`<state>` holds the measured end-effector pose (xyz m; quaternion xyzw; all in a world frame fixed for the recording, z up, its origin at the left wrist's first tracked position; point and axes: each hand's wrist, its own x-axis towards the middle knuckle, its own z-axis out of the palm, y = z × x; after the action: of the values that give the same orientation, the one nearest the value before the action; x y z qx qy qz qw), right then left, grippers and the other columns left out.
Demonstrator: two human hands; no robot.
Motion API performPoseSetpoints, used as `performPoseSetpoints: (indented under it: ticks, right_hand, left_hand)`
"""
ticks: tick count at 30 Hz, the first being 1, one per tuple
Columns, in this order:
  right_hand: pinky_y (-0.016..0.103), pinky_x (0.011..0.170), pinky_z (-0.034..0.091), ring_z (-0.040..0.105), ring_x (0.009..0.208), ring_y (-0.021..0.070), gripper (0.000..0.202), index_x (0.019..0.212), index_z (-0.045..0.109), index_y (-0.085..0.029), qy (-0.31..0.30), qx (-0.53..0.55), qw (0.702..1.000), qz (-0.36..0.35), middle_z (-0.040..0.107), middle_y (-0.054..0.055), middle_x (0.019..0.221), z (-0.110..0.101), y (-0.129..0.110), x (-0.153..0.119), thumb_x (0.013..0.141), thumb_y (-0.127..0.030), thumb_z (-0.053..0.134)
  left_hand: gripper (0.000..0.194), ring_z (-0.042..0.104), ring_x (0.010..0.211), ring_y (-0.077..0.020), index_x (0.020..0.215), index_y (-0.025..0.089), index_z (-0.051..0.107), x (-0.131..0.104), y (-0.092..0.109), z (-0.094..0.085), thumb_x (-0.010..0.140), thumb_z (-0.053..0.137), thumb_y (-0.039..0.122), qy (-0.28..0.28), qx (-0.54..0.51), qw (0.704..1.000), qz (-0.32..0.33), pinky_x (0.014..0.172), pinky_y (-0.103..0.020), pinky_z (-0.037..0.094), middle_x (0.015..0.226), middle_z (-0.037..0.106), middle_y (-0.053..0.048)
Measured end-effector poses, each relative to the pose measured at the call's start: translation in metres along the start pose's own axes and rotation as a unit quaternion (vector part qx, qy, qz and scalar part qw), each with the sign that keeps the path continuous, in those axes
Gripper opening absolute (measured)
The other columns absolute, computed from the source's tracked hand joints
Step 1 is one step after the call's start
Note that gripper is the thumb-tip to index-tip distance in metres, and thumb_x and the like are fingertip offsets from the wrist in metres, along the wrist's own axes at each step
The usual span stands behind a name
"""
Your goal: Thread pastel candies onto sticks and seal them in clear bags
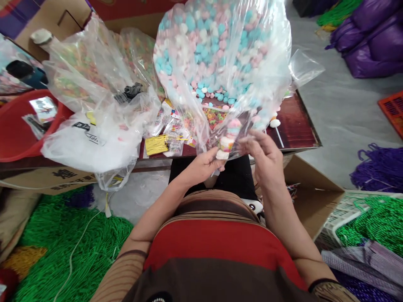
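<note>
My left hand (206, 165) is closed around the lower end of a marshmallow stick (227, 140), stacked in pink, blue, white and yellow pieces and tilted upward. Just right of it, my right hand (266, 157) has its thumb and fingers drawn together. Its fingertips are blurred beside clear film, so what they pinch is hard to make out. Behind both hands stands a big clear bag of pink, blue and white marshmallows (204, 54), its open mouth facing me. Colourful ring-shaped candies (215, 117) lie at that mouth. Another marshmallow stick (276, 123) rests on the table to the right.
Yellow twist ties (156, 145) and small printed packets (174, 134) lie left of the bag on the dark red table (299, 121). Further left are a white plastic bag (94, 138) and a red basin (15, 134). A cardboard box (317, 201) stands below right.
</note>
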<state>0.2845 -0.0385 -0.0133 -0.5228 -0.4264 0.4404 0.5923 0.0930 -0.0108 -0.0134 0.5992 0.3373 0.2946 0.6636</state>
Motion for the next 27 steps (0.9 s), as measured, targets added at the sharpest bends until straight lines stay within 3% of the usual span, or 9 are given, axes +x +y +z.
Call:
performPoseSetpoints:
  ticks: [3,5,10,13,17,22,27]
  right_hand:
    - [0.037,0.078,0.062,0.076,0.097,0.0224,0.052,0.127,0.065,-0.036,-0.031,0.08,0.996,-0.007,0.077,0.004,0.113,0.008,-0.005,0.011,0.084,-0.064,0.072]
    - [0.039,0.078,0.064,0.077,0.097,0.023,0.049,0.123,0.065,-0.035,-0.058,0.119,0.991,-0.005,0.078,0.002,0.107,0.015,-0.002,0.013,0.084,-0.064,0.072]
    - [0.039,0.082,0.066,0.078,0.095,0.0214,0.032,0.112,0.066,-0.034,-0.019,0.145,0.989,-0.034,0.079,-0.001,0.096,0.018,0.011,0.014,0.088,-0.055,0.073]
    - [0.04,0.084,0.066,0.078,0.1,0.0221,0.033,0.115,0.065,-0.034,0.012,0.121,0.991,-0.057,0.079,0.0,0.1,0.019,0.015,0.016,0.091,-0.056,0.069]
    - [0.04,0.085,0.066,0.077,0.104,0.0225,0.035,0.12,0.066,-0.034,0.024,0.086,0.993,-0.08,0.079,0.001,0.102,0.025,0.016,0.02,0.094,-0.057,0.064]
    - [0.041,0.083,0.066,0.077,0.102,0.0236,0.034,0.122,0.068,-0.033,0.027,0.051,0.993,-0.104,0.077,0.002,0.1,0.025,0.022,0.023,0.1,-0.055,0.054]
    - [0.044,0.082,0.066,0.076,0.109,0.028,0.05,0.131,0.066,-0.03,0.035,-0.009,0.993,-0.115,0.076,0.006,0.11,0.023,0.023,0.026,0.101,-0.064,0.044]
  left_hand:
    - [0.043,0.056,0.069,-0.0125,0.086,0.018,0.059,-0.002,0.003,0.004,0.09,0.062,0.06,-0.097,0.051,0.993,-0.036,0.072,-0.029,0.044,0.072,0.062,0.001]
    - [0.044,0.057,0.068,-0.0125,0.088,0.017,0.059,-0.002,0.002,0.007,0.09,0.062,0.061,-0.112,0.033,0.992,-0.049,0.072,-0.028,0.045,0.069,0.061,0.001]
    - [0.062,0.063,0.072,-0.012,0.125,0.016,0.052,-0.003,-0.008,0.008,0.085,0.071,0.059,-0.038,-0.074,0.994,-0.072,0.073,-0.027,0.05,0.079,0.065,0.001]
    - [0.05,0.063,0.066,-0.0101,0.109,0.018,0.052,-0.003,-0.011,0.01,0.085,0.071,0.058,0.001,-0.079,0.991,-0.108,0.062,-0.023,0.049,0.08,0.065,0.001]
    - [0.043,0.045,0.047,-0.0044,0.094,0.02,0.05,-0.004,-0.013,0.016,0.086,0.066,0.06,0.039,-0.066,0.99,-0.116,0.046,-0.02,0.031,0.069,0.056,0.007]
    - [0.036,0.044,0.059,-0.0072,0.091,0.021,0.052,-0.005,-0.015,0.019,0.091,0.061,0.055,0.117,0.02,0.991,-0.068,0.057,-0.021,0.034,0.067,0.051,0.007]
    - [0.034,0.044,0.065,-0.0089,0.086,0.021,0.051,-0.005,-0.02,0.019,0.093,0.058,0.053,0.132,0.049,0.99,-0.021,0.062,-0.022,0.035,0.067,0.047,0.006]
